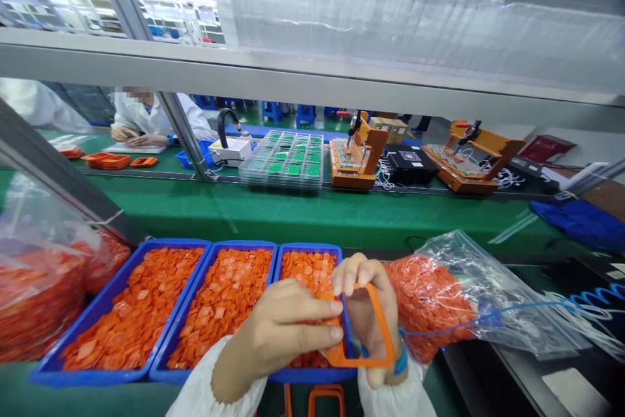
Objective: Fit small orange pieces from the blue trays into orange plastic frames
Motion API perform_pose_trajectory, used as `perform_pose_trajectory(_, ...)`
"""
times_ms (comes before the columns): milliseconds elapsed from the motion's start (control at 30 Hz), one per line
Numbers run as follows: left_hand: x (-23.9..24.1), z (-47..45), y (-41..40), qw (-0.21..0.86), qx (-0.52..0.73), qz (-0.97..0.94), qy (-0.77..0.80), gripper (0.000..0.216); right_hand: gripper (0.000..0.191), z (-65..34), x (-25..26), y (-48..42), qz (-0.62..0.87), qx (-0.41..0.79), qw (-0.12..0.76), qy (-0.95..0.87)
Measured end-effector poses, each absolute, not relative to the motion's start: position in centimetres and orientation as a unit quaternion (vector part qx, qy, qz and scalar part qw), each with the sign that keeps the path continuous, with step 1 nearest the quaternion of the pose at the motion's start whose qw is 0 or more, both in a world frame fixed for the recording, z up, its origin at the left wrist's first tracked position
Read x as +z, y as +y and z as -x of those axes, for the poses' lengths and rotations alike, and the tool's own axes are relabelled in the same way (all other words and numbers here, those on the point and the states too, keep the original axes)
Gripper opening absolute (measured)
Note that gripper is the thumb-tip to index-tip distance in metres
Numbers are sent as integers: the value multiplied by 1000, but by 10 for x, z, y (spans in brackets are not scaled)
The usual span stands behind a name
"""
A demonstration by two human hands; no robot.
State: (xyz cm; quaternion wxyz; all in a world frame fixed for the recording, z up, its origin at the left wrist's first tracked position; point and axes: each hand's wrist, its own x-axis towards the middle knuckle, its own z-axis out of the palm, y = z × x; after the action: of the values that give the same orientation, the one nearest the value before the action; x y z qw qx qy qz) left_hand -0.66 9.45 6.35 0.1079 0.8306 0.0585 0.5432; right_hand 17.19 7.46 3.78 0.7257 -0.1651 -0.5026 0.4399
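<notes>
Between your fingers sits an orange frame [384,332], in hand and not yet set down: your left hand [288,319] pinches its left side, and your right hand [370,280] curls around its top and right side. Beyond your left fingers, blue trays [88,376] hold plenty of small orange pieces [131,313]. Below your fingers lie other frames [326,391], finished or waiting, I cannot tell.
</notes>
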Motion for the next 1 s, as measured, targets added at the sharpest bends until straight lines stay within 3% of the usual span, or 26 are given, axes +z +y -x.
perform_pose_trajectory(233,88,23,57,-35,449,-884,124,31,92,-190,49,67,119,667,509,-532)
perform_pose_trajectory(367,63,44,21,-81,461,-871,153,23,94,-193,60,67,97,669,374,-635)
perform_pose_trajectory(467,42,60,-10,-57,434,-872,218,8,83,-193,69,68,124,602,365,-699)
perform_pose_trajectory(767,1,69,-60,64,323,-884,331,17,68,-205,70,63,140,564,417,-699)
perform_pose_trajectory(1000,-32,71,-55,66,282,-892,348,22,64,-205,70,60,133,562,430,-694)
